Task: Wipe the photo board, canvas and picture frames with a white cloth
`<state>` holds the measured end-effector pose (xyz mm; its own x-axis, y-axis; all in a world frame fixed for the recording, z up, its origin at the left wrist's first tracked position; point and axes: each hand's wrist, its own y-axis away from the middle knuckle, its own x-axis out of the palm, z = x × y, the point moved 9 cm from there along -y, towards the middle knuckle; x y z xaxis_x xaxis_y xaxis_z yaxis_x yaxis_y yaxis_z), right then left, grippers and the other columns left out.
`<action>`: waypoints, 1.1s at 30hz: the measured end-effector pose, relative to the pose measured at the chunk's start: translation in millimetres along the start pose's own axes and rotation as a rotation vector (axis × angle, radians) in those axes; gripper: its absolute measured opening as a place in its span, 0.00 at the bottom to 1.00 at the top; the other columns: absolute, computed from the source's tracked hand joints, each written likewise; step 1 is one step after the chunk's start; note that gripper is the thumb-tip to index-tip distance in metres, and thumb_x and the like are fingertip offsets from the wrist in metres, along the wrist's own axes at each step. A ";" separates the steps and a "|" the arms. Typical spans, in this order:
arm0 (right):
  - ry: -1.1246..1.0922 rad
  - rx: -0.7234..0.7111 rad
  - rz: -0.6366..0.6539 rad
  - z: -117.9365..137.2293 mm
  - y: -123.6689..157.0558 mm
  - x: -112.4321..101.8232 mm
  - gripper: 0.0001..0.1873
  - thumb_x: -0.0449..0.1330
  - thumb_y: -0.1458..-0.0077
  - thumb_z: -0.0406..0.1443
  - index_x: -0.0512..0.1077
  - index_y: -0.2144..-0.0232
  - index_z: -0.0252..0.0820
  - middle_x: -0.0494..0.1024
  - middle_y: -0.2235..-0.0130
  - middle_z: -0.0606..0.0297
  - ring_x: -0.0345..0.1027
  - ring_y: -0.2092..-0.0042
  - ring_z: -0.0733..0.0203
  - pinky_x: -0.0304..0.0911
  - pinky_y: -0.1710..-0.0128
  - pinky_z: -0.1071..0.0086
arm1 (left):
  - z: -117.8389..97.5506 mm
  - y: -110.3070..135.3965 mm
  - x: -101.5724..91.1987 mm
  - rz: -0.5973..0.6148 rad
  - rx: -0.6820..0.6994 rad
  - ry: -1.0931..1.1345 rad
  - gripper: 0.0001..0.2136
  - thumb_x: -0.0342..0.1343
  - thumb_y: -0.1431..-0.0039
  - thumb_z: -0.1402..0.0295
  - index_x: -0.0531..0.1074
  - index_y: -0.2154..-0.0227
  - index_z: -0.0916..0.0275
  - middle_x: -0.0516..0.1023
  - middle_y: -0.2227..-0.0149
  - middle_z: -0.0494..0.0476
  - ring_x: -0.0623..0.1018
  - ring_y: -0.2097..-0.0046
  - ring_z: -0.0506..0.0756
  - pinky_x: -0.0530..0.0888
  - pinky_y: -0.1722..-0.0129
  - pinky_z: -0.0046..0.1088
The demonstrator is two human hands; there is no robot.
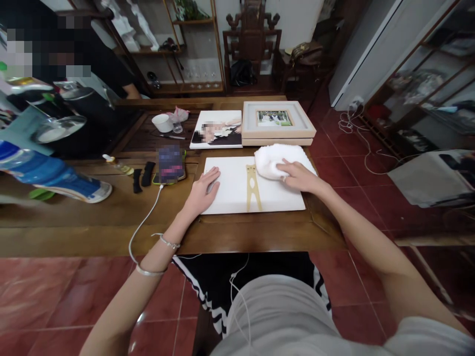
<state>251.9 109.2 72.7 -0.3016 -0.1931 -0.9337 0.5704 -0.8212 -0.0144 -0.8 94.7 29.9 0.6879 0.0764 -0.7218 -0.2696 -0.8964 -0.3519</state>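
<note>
A white flat board with a tan strip down its middle lies on the wooden table in front of me. My left hand rests flat on the board's left edge with fingers stretched out. My right hand presses on a bunched white cloth at the board's upper right corner, fingers curled over the cloth.
Behind the board lie a photo print and a framed picture. A phone on a white cable, a white cup and a plastic bottle sit to the left. Another person sits at far left.
</note>
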 end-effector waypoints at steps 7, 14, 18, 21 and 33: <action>0.014 0.016 -0.068 -6.5 -18.1 -6.3 0.09 0.48 0.58 0.27 0.54 0.76 0.47 0.51 0.81 0.71 0.63 0.70 0.51 0.61 0.55 0.56 | -1.3 0.3 -0.9 0.001 -0.001 0.015 0.19 0.48 0.35 0.61 0.73 0.47 0.63 0.70 0.40 0.63 0.66 0.36 0.61 0.59 0.35 0.48; 0.086 -0.020 0.120 50.3 66.3 11.0 0.13 0.49 0.54 0.25 0.65 0.70 0.46 0.77 0.64 0.61 0.69 0.47 0.44 0.63 0.49 0.54 | -1.1 -0.3 0.4 0.004 0.001 0.006 0.20 0.48 0.36 0.61 0.73 0.47 0.65 0.70 0.40 0.65 0.66 0.36 0.61 0.60 0.35 0.48; 0.096 -0.132 0.154 77.7 99.2 23.4 0.16 0.50 0.54 0.24 0.69 0.65 0.44 0.67 0.38 0.53 0.50 0.32 0.49 0.53 0.37 0.49 | -0.7 -0.5 0.6 -0.001 0.014 0.001 0.20 0.47 0.36 0.61 0.73 0.47 0.64 0.71 0.40 0.65 0.67 0.36 0.62 0.60 0.35 0.48; 0.120 -0.204 0.115 77.1 93.0 30.1 0.18 0.50 0.54 0.23 0.70 0.62 0.41 0.64 0.36 0.48 0.44 0.30 0.49 0.43 0.33 0.43 | 0.0 -0.4 0.7 0.000 0.012 -0.003 0.19 0.47 0.36 0.61 0.73 0.47 0.62 0.71 0.40 0.63 0.67 0.36 0.61 0.60 0.35 0.48; 0.310 -0.055 -0.023 19.9 -7.5 22.1 0.23 0.51 0.47 0.26 0.70 0.49 0.40 0.56 0.32 0.50 0.40 0.31 0.37 0.42 0.42 0.25 | -1.2 0.8 -0.7 -0.003 0.006 0.021 0.20 0.48 0.35 0.62 0.73 0.47 0.66 0.70 0.40 0.66 0.66 0.36 0.62 0.60 0.35 0.48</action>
<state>225.9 100.4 59.3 -0.0723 0.0048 -0.9974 0.6092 -0.7916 -0.0479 -0.6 93.4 30.8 0.7025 0.0702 -0.7083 -0.2718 -0.8933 -0.3580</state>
